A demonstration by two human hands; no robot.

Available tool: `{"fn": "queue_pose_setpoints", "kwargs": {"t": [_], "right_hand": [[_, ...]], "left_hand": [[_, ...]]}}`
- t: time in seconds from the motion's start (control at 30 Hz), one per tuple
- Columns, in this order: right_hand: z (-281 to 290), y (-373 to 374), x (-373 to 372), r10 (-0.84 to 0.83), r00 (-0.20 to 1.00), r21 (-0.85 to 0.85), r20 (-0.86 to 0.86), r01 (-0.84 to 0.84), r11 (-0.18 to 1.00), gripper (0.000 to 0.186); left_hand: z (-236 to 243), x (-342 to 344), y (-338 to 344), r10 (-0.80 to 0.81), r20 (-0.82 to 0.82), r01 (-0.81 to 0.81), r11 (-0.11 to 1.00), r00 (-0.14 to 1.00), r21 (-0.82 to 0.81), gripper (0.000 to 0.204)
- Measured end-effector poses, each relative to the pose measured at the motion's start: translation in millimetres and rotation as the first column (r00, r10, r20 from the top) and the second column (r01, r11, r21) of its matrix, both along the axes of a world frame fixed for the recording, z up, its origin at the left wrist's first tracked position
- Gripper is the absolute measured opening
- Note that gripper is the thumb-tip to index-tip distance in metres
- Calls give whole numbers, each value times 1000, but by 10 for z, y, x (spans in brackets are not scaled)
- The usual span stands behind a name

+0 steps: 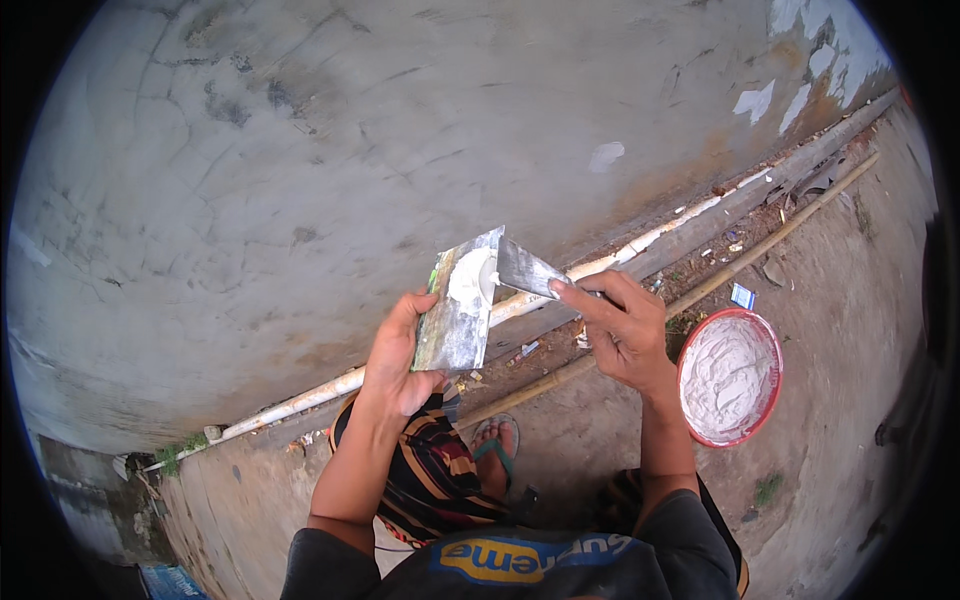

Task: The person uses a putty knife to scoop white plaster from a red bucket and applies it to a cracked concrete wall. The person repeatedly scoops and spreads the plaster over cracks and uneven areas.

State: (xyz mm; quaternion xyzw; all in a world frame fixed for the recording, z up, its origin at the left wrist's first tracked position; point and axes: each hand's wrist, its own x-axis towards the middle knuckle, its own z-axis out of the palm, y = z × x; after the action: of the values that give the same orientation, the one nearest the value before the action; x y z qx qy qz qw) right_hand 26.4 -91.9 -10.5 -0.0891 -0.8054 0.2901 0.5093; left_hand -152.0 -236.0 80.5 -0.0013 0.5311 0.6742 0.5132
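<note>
We hold a metal plate [458, 318] in our left hand [398, 355], fingers clenched around its lower edge, so that its long axis runs up and slightly right from the palm, with a dab of white putty [470, 280] near its upper end. Our right hand [620, 335] grips the handle of a scraper [528, 270], whose blade points left toward the putty and touches it, lying across the plate's long axis. A red bowl of putty [730, 376] sits on the ground to our right, nearer the right hand, below the grey wall [350, 150].
</note>
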Motion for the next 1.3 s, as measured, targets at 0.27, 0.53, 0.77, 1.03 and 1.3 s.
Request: {"fn": "queue_pose_setpoints", "kwargs": {"t": [0.27, 0.53, 0.77, 1.03, 1.3], "right_hand": [[-213, -33, -17, -11, 997, 58, 72, 7, 998, 50], [-55, -13, 113, 480, 814, -738, -327, -537, 408, 19], [-88, 259, -78, 693, 574, -723, -437, -682, 109, 28], [-116, 418, -34, 808, 548, -792, -215, -583, 184, 28], [177, 681, 226, 855, 503, -860, 130, -371, 349, 29]], "left_hand": [[49, -71, -29, 80, 19, -80, 996, 997, 41, 24], [-40, -80, -47, -98, 53, 93, 992, 994, 91, 34], [-100, -86, -73, -214, 185, 175, 963, 959, 206, 40], [-145, -192, -110, -277, 167, 233, 941, 946, 244, 45], [-149, -121, -73, -175, 176, 160, 982, 969, 97, 48]]}}
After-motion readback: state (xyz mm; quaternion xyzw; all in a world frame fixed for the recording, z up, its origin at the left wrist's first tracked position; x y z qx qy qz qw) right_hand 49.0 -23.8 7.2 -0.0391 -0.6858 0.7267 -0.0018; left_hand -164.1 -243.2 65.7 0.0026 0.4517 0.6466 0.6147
